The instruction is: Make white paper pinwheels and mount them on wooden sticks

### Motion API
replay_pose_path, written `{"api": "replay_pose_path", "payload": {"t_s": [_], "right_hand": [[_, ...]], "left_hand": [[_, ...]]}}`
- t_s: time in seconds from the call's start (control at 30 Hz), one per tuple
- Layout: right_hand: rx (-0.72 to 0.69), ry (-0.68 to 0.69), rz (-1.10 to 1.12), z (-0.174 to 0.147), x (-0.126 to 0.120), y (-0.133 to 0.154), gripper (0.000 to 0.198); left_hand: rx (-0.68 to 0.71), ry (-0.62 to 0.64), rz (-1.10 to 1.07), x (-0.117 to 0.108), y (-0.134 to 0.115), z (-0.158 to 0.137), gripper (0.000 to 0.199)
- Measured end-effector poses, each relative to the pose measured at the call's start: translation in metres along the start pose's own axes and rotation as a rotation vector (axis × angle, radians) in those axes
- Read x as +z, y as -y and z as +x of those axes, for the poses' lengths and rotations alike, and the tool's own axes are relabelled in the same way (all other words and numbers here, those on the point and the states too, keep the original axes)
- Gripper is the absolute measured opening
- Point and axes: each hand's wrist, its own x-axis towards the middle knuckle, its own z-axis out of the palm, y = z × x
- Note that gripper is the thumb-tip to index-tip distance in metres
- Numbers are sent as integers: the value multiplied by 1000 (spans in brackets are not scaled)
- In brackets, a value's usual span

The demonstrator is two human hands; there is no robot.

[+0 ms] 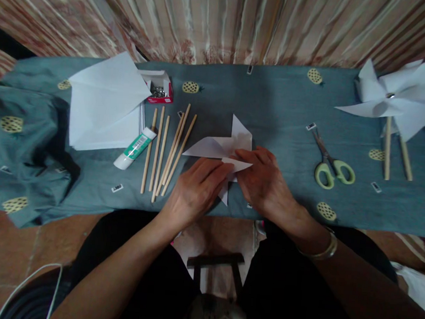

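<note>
A white paper pinwheel [213, 145], cut and partly folded, lies on the table in front of me, with points sticking out to the left, top and bottom. My left hand [199, 183] has its fingers closed on the near side of the paper. From the right, my right hand [261, 176] grips the same piece, its fingers bent over a folded flap [239, 165] at the middle. Where the fingertips meet the paper is partly hidden. Several thin wooden sticks [164, 150] lie left of my left hand. Green-handled scissors [331, 165] rest to the right of my right hand.
A stack of white paper [103, 105] lies at the left, with a green and white glue stick [135, 149] at its corner. Behind stands a red box of metal pins [159, 89]. Finished pinwheels [392, 98] on sticks lie far right. A curtain [224, 21] hangs behind the table.
</note>
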Motion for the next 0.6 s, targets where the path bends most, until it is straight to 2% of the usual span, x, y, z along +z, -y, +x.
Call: {"api": "replay_pose_path", "payload": {"t_s": [0.23,0.6], "right_hand": [[-38,-64,-7,-2,2,-2,22],[-1,-73,16,-2,6,-1,30]], "left_hand": [[92,18,13,-1,1,-1,21],[40,53,79,1,7,-4,22]]}}
